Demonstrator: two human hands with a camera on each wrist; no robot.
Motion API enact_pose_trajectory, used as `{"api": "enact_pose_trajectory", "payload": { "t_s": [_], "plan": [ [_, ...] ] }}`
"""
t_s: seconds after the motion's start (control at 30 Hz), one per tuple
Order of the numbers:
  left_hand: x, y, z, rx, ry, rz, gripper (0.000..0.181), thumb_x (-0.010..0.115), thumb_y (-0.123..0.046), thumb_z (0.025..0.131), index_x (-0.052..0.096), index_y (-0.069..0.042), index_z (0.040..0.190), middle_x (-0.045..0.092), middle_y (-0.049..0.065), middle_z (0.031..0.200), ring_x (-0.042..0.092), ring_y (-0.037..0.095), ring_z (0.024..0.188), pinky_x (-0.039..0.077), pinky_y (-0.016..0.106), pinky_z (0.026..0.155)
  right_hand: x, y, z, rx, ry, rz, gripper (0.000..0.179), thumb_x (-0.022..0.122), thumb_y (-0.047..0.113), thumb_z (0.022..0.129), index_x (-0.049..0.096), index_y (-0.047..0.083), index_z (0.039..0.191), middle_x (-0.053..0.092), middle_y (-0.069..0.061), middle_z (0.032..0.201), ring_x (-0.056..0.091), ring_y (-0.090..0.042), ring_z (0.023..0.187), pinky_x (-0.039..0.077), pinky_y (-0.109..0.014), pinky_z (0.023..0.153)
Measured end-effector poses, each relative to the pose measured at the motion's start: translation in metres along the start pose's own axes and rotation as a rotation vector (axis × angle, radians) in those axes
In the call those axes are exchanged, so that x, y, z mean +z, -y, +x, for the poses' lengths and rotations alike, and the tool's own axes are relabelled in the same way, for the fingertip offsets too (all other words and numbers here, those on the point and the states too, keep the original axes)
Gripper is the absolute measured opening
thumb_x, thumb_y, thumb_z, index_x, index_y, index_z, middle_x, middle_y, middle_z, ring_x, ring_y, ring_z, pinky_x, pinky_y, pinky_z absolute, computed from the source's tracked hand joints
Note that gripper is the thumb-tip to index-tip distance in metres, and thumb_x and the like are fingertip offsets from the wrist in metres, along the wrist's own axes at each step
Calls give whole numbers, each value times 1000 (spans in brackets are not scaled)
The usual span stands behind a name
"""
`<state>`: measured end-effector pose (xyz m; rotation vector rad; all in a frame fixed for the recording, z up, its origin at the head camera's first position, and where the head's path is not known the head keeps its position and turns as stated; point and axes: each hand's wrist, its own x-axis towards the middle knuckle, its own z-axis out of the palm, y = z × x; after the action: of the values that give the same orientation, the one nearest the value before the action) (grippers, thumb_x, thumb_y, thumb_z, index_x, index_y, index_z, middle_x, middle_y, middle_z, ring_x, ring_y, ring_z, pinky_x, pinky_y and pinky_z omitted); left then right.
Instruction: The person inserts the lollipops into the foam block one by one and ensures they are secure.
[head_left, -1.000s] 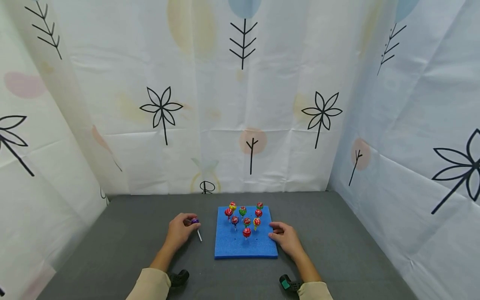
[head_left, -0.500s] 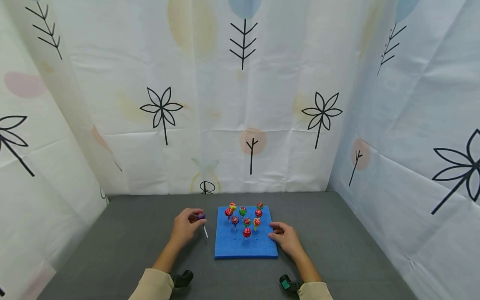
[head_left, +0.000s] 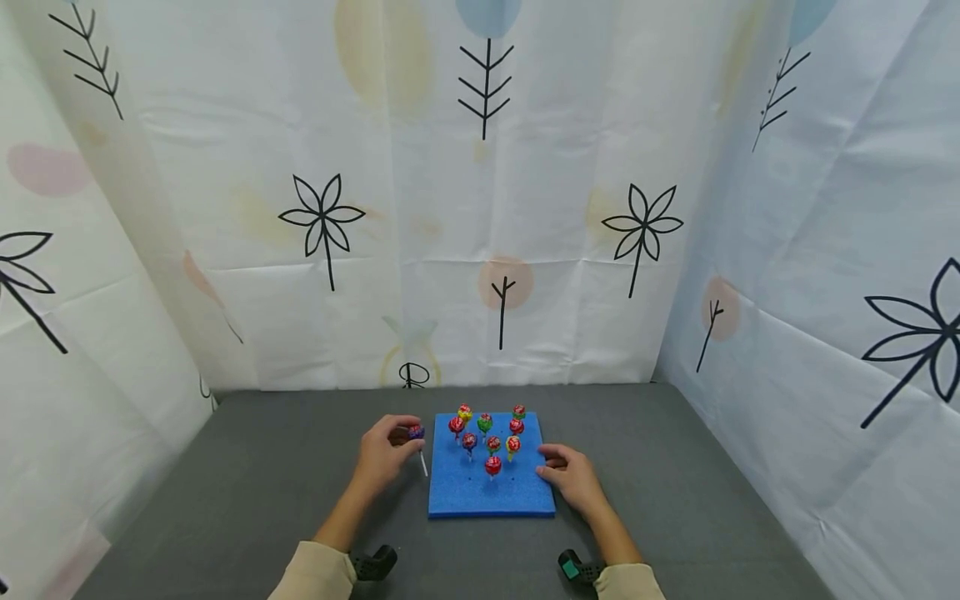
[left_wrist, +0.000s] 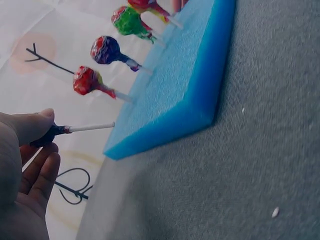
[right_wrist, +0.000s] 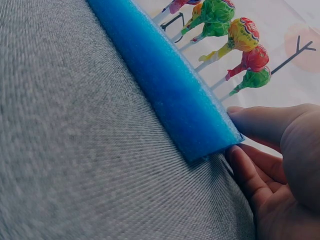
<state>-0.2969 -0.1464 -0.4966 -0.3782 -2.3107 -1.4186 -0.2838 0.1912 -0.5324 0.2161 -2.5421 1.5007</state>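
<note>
My left hand (head_left: 381, 454) pinches a dark purple wrapped lollipop (head_left: 417, 432) by its candy end, left of a blue foam board (head_left: 468, 498). Its white stick (left_wrist: 92, 127) points down and away from the fingers, level with the board's near-left edge in the left wrist view. Several lollipops in red, green, yellow and purple wrappers stand upright in the board, among them a red one (head_left: 492, 467) nearest the front. My right hand (head_left: 573, 479) holds the board's right edge, thumb at the top edge and fingers against the side in the right wrist view.
The board lies on a dark grey cloth-covered table (head_left: 300, 467). Small dark holes show in the foam between the sticks. A white patterned curtain (head_left: 562, 317) encloses the back and sides. Tiny white specks (left_wrist: 275, 212) lie on the cloth.
My left hand has moved right with the purple lollipop, bringing it close to the board's left edge. The right hand and the board have stayed in place.
</note>
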Motion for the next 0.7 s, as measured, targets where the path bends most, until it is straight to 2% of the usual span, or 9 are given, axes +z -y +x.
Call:
{"api": "enact_pose_trajectory", "payload": {
  "t_s": [0.2,0.47,0.7],
  "plan": [
    [8,-9,-3,27,-2,-21,29,78,-2,80,68,-8,107,64,4,102,65,21,91,55,33,80,0,-1,0,-25,-5,-5,30,74,4,84,68,-1,113,67,-10,106,61,-20,89,53,-34,77],
    [23,-14,-13,52,-5,-60,30,76,1,81,67,-8,108,66,4,103,65,21,93,55,33,81,0,0,-1,-19,3,1,31,75,4,84,67,-1,113,67,-11,107,61,-21,90,53,-33,77],
    [32,-16,-20,27,3,-81,28,73,0,84,67,-9,109,65,3,105,65,20,96,54,32,84,0,2,-1,-19,5,-5,31,74,3,84,67,-2,113,67,-12,106,61,-22,90,53,-35,77]
  ]
}}
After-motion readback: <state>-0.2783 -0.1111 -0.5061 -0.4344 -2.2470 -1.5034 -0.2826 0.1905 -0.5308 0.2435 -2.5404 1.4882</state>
